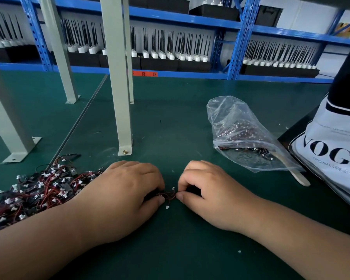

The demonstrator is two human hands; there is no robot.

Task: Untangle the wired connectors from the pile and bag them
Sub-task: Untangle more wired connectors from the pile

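A tangled pile of wired connectors (36,188), red and black wires with small white plugs, lies on the green mat at the left. My left hand (125,190) and my right hand (208,190) meet at the mat's middle. Between them they pinch a small bunch of wired connectors (168,196); its white plugs stick out above and below. A clear plastic bag (242,136) lies to the right, its mouth facing the near side, with many connectors inside.
Grey metal posts (119,98) stand bolted to the green mat (170,122) behind my hands. A white printed bag (331,150) sits at the right edge, with a wooden stick (299,176) beside it. Blue shelving (240,37) with trays of black antennas runs along the back.
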